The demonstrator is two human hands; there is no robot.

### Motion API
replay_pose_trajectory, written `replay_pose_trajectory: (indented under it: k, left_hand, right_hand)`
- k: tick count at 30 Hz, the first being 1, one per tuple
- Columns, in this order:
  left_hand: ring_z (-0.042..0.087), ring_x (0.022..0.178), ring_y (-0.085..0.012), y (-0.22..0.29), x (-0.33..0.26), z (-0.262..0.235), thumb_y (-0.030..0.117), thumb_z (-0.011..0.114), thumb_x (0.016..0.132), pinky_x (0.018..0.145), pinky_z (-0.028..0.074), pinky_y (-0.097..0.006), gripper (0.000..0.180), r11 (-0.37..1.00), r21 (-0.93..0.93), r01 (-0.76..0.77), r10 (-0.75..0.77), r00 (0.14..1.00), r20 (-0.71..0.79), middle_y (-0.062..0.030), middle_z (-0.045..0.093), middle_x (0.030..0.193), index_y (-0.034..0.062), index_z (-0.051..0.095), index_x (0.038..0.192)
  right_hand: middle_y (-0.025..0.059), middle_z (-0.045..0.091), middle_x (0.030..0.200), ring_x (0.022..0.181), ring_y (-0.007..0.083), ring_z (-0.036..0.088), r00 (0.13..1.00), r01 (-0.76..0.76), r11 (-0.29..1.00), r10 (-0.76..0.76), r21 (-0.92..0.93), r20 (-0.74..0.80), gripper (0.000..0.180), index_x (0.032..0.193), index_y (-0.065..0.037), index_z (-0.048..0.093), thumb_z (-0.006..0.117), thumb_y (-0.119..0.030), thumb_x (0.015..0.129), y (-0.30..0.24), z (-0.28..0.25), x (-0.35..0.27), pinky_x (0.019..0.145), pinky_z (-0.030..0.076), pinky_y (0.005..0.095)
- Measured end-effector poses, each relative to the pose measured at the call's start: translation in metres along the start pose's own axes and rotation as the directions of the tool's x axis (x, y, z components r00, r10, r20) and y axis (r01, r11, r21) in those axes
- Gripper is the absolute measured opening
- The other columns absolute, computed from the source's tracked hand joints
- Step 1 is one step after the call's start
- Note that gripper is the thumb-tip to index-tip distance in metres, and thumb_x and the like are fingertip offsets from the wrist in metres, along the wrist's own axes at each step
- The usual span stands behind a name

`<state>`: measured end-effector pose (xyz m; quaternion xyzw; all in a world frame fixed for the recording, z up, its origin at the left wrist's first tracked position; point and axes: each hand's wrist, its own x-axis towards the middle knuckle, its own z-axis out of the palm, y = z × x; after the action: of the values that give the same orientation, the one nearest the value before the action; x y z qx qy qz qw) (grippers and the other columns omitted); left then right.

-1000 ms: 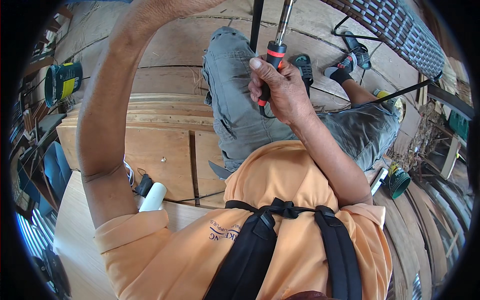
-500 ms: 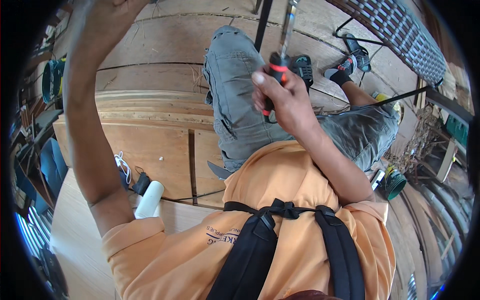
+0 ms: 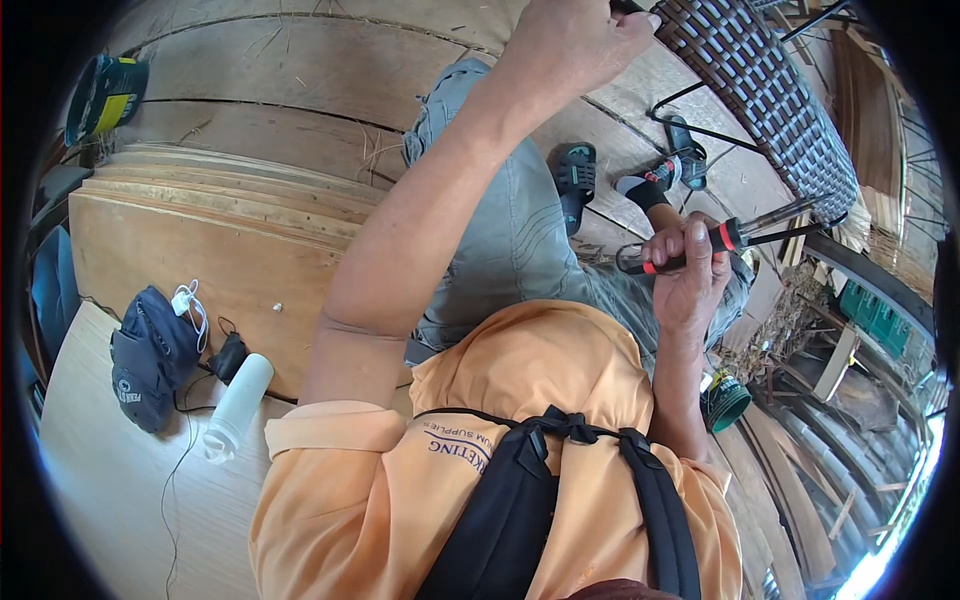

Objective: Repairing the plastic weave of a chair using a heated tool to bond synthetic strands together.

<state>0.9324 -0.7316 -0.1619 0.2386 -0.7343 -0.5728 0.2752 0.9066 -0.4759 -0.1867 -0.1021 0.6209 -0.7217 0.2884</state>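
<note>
My right hand (image 3: pixel 692 275) is wrapped round the black and red handle of a screwdriver (image 3: pixel 725 236). Its metal shaft points right, toward the lower end of a woven brown seat panel (image 3: pixel 765 95) on a thin black frame. A thin loop (image 3: pixel 627 260) sticks out by the handle's butt. Up at the top edge, my left hand (image 3: pixel 580 45) is closed beside the panel's upper left corner. A dark piece shows at its fingers, but the picture's edge cuts it off, so what they grip is unclear.
Stacked boards (image 3: pixel 210 240) lie on the left, next to a navy cap (image 3: pixel 150 355), a white cable (image 3: pixel 190 305) and a pale bottle (image 3: pixel 240 405). A green pail (image 3: pixel 105 98) stands far left. Near my legs are a black sandal (image 3: pixel 574 185) and another green container (image 3: pixel 728 402).
My left hand has swung from the upper left across to the woven panel. My right hand has moved right and lower, turning the screwdriver from upright to nearly level.
</note>
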Motion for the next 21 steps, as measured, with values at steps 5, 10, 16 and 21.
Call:
replay_pose_trajectory:
  k: [5, 10, 16, 21]
  left_hand:
    - [0.061, 0.072, -0.0297, 0.020, 0.012, -0.006, 0.021, 0.060, 0.081, 0.064, 0.047, -0.039, 0.036, 0.963, 0.236, 0.132, -0.171, 0.974, 0.151, -0.0242, 0.060, 0.078, -0.0103, 0.052, 0.095]
    - [0.057, 0.063, -0.0249, 0.012, 0.025, -0.003, 0.020, 0.060, 0.075, 0.060, 0.045, -0.037, 0.031, 0.983, 0.138, 0.119, -0.142, 0.975, 0.169, -0.0198, 0.058, 0.068, -0.0101, 0.055, 0.083]
    - [0.060, 0.061, -0.0282, 0.026, 0.032, -0.015, 0.022, 0.061, 0.072, 0.058, 0.045, -0.038, 0.031, 0.934, 0.355, 0.034, -0.133, 0.956, 0.260, -0.0222, 0.059, 0.066, -0.0086, 0.060, 0.079]
    - [0.063, 0.066, -0.0384, 0.007, 0.023, -0.005, 0.023, 0.063, 0.074, 0.062, 0.049, -0.043, 0.032, 0.878, 0.457, -0.141, 0.116, 0.990, 0.083, -0.0281, 0.061, 0.073, -0.0080, 0.062, 0.082]
  right_hand:
    - [0.0037, 0.048, 0.067, 0.057, 0.0152, 0.047, 0.999, -0.031, 0.997, 0.034, 0.074, -0.042, 0.016, 0.092, -0.005, 0.050, 0.060, -0.017, 0.091, 0.010, -0.003, -0.006, 0.055, 0.043, 0.0314]
    - [0.0030, 0.047, 0.067, 0.057, 0.0158, 0.047, 0.998, -0.060, 0.996, 0.061, 0.069, -0.004, 0.015, 0.091, -0.005, 0.051, 0.059, -0.018, 0.092, 0.015, -0.004, -0.010, 0.056, 0.044, 0.0318]
    - [0.0028, 0.047, 0.067, 0.058, 0.0158, 0.048, 0.997, -0.074, 0.994, 0.075, 0.075, -0.022, 0.016, 0.090, -0.006, 0.051, 0.059, -0.019, 0.092, 0.015, 0.000, -0.012, 0.055, 0.044, 0.0319]
    - [0.0029, 0.047, 0.067, 0.057, 0.0154, 0.048, 0.992, -0.111, 0.990, 0.116, 0.088, -0.044, 0.015, 0.091, -0.006, 0.051, 0.060, -0.018, 0.092, 0.016, 0.001, -0.010, 0.055, 0.043, 0.0310]
